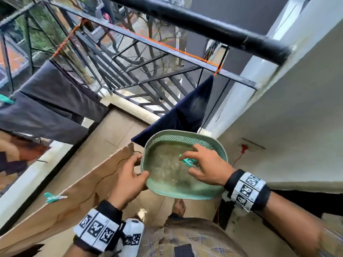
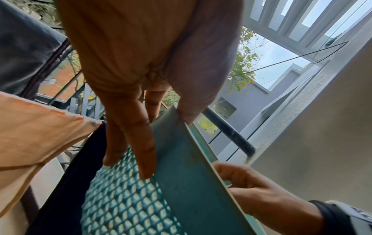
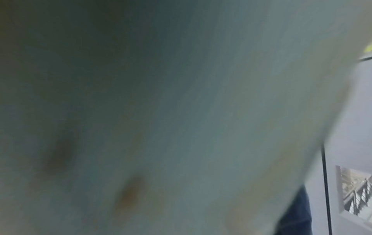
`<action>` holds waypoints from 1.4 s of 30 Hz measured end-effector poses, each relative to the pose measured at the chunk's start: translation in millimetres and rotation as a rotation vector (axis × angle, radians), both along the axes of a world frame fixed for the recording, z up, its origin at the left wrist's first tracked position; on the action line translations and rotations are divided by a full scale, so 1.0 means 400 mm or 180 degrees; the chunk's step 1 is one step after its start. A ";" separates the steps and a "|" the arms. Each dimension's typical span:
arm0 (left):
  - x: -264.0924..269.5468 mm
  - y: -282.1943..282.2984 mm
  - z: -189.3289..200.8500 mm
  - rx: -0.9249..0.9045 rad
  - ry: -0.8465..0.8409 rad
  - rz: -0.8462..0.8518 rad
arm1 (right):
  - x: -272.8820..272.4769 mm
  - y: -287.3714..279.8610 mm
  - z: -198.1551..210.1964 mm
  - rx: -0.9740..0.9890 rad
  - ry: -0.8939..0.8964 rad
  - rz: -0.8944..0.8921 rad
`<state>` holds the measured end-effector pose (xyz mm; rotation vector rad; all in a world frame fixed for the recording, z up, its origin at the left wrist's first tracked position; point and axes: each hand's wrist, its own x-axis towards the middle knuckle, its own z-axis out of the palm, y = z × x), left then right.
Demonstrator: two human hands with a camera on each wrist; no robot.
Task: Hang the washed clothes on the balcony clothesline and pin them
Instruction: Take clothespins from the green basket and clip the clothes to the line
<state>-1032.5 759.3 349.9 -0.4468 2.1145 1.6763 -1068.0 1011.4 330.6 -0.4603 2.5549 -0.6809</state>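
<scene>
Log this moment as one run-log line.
left hand: grips basket rim | right hand: pinches teal clothespin inside basket | tan cloth: hung, pinned | next: probably pin navy cloth

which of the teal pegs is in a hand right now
The clothespin over the green basket, pinched in the right hand. The other two sit clipped on hanging laundry: one on the tan cloth, one on the grey garment.

The head view looks steeply down on the green basket (image 1: 185, 188); the left wrist view sits close under its rim, facing twelve o'clock; the right wrist view is blurred against it.
</scene>
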 end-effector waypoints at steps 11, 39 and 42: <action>0.008 -0.065 -0.089 -0.0274 -0.0508 0.0268 | -0.252 0.021 0.093 0.0340 0.0961 0.0757; -0.015 -0.150 -0.133 -0.0022 -0.0794 0.0364 | -0.496 -0.293 0.134 0.1751 0.1057 0.3216; -0.020 -0.143 -0.137 -0.0029 -0.0783 0.0327 | -0.496 -0.299 0.115 0.1915 0.1003 0.3052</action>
